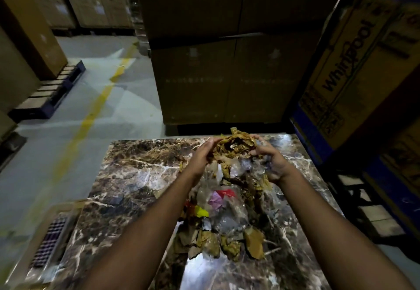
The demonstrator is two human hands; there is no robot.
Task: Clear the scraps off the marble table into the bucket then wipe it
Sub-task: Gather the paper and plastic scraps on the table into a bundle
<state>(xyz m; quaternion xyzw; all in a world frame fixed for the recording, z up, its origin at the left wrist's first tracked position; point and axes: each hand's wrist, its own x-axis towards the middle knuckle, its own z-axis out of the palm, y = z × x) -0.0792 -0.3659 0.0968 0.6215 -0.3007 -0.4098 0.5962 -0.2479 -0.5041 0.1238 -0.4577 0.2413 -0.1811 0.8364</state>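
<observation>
- Marble table (127, 176): dark brown slab with white veining and a glossy top that reflects light near its close edge; it fills the lower middle of the view.
- Scraps (218, 217): a strip of crumpled brown paper, clear plastic film and bits of red, yellow and pink, lying down the middle of the marble table from its far edge toward its near edge.
- Brown wad (236, 145): a crumpled clump of paper at the far edge of the marble table, cupped between both hands.
- Left hand (202, 155): fingers curved against the left side of the brown wad.
- Right hand (272, 160): fingers curled around the right side of the brown wad and some clear film.
- Checked cloth (48, 239): dark plaid piece beside the marble table's left edge, blurred.
- Cardboard cartons (227, 62): stacked just beyond the marble table's far edge.
- Printed carton (354, 62): right of the marble table, lettered "Whirlpool".
- Floor (109, 67): pale concrete left of the marble table, with a yellow line (91, 117).
- Pallet (52, 94): dark blue, well left of the marble table, under more cartons.
</observation>
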